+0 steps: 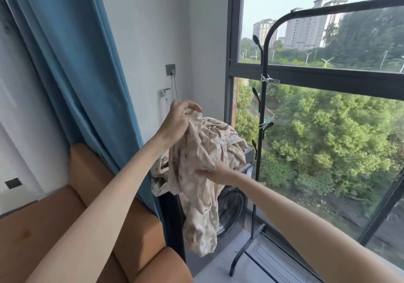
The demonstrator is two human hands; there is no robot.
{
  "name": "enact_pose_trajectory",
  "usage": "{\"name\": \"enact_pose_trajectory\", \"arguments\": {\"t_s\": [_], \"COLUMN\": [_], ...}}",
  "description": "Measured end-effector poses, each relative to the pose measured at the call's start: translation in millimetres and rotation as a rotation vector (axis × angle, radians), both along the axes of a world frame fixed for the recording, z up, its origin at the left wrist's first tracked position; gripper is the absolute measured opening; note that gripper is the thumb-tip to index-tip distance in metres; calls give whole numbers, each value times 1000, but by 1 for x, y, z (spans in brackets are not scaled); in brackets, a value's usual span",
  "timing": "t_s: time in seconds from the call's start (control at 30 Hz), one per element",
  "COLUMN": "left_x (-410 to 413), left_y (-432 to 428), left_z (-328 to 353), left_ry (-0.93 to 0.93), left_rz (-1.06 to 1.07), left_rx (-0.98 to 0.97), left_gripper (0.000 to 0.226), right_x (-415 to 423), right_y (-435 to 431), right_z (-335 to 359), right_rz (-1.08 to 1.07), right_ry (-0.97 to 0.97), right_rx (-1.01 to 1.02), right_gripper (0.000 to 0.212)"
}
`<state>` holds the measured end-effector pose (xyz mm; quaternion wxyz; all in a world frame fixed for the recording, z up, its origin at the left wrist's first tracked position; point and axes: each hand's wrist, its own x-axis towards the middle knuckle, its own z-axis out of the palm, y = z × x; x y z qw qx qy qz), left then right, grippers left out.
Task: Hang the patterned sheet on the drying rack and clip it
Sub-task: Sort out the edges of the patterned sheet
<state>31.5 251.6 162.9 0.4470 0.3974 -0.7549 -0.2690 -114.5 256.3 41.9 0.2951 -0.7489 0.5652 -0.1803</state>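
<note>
Holding the patterned sheet (196, 173) bunched above the washing machine (231, 204), short of the drying rack (264, 108): clamped at top in the left hand (179, 119), pinched lower by the right hand (218, 171). Liable to snag on side hooks (256, 40) or trail floorward if swung across unspread

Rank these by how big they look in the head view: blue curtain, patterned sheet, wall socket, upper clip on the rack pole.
1. blue curtain
2. patterned sheet
3. wall socket and upper clip: both tiny and too alike to rank.
</note>
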Motion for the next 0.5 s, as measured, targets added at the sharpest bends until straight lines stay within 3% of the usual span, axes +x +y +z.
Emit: {"name": "enact_pose_trajectory", "arguments": {"t_s": [0.07,0.1,0.17,0.23,0.3,0.4,0.43,0.5], "left_x": [3,8,17,14,5,-1,1,9], "left_y": [2,1,0,-1,-5,-15,-18,-23], "left_z": [-4,-7,-15,-25,-33,-31,-29,-27], "left_ry": [-119,-263,-671,-940,-923,-773,-736,-575], "left_rz": [41,92,202,281,340,488,526,494], "left_rx": [0,-55,-215,-372,-475,-583,-560,-423], "left_gripper": [10,22,69,99,85,24,19,16], "right_x": [-12,-21,-39,-49,-49,-46,-50,-58], "right_y": [-7,-12,-18,-19,-14,-10,-13,-18], "right_z": [1,3,19,46,73,87,83,66], "right_rz": [-108,-176,-305,-293,-154,-44,-42,-35], "right_ry": [3,3,-125,-243,-221,-161,-170,-144], "right_rx": [-166,-247,-379,-545,-710,-847,-837,-689], "right_gripper": [21,16,15,14,12,16,16,38]}}
